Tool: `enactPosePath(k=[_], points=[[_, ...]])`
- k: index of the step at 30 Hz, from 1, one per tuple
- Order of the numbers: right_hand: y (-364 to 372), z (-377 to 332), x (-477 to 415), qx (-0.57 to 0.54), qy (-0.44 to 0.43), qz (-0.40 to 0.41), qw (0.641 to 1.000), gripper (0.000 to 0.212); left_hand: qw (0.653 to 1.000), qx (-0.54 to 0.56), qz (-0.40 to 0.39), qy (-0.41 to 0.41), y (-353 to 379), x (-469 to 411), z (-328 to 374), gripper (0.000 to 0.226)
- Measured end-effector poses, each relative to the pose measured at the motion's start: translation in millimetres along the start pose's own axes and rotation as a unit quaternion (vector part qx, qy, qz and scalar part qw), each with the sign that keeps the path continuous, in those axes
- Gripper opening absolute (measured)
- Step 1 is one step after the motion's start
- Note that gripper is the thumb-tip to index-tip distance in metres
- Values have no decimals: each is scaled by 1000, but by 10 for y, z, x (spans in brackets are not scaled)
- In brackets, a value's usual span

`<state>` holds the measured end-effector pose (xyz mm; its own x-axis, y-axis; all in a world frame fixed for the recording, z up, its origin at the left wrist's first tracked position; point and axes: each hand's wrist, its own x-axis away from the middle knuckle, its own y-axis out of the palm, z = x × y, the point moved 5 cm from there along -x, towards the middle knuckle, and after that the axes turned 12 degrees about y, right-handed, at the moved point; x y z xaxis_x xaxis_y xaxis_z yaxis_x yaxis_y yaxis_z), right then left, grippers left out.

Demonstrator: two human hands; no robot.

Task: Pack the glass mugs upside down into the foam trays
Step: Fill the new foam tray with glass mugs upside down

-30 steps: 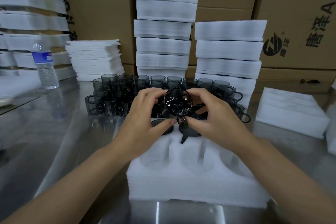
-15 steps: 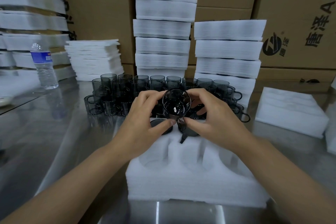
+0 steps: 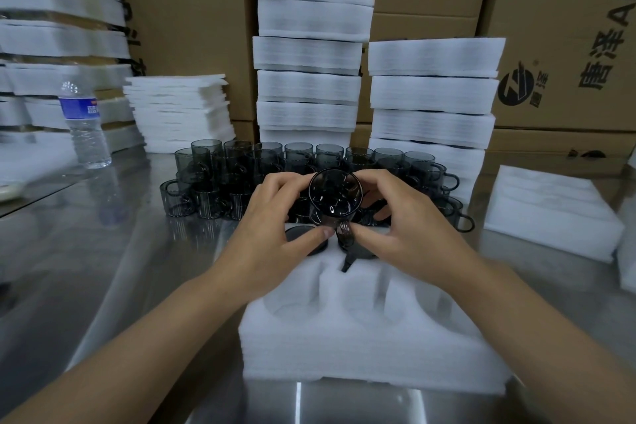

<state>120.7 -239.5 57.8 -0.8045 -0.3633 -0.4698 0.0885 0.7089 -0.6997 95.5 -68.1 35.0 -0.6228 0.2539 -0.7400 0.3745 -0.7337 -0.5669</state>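
Observation:
A dark glass mug (image 3: 335, 198) is held in the air above the far edge of the white foam tray (image 3: 361, 337), its round end facing me and its handle pointing down. My left hand (image 3: 275, 234) grips it from the left and my right hand (image 3: 406, 231) from the right, thumbs meeting under it. Two dark mugs (image 3: 303, 241) sit upside down in the tray's far pockets, partly hidden by my hands. The three near pockets hold nothing. Several upright dark mugs (image 3: 241, 169) stand grouped behind the tray.
The steel table (image 3: 103, 268) carries a water bottle (image 3: 86, 127) at the far left. Tall stacks of foam trays (image 3: 309, 55) and cardboard boxes (image 3: 557, 27) line the back. More foam (image 3: 547, 217) lies at the right.
Both hands and the mug have stayed in almost the same place above the tray; the mug has only turned a little between the fingers.

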Motion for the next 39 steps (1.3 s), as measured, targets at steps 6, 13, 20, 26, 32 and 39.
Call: enactPosePath(k=[6,13,20,26,32,39], points=[[12,4,12,16,-3,-15,1000,68,1000,1,-3,4,5,-3,5,63],[-1,-11,11,18,-23,3,1000,65,1000,1,-1,8,-2,-3,14,63],[-23,-17,11,22,-34,18,999,61,1000,-11,-4,7,-9,-4,18,63],[-28,-30,14,28,-43,24,998,61,1000,-5,-4,3,-7,-4,28,64],[-16,-10,10,39,-37,20,998,63,1000,-9,-19,-6,12,2,15,68],[1,-2,5,33,-23,6,999,65,999,8,-21,-28,32,21,-8,71]])
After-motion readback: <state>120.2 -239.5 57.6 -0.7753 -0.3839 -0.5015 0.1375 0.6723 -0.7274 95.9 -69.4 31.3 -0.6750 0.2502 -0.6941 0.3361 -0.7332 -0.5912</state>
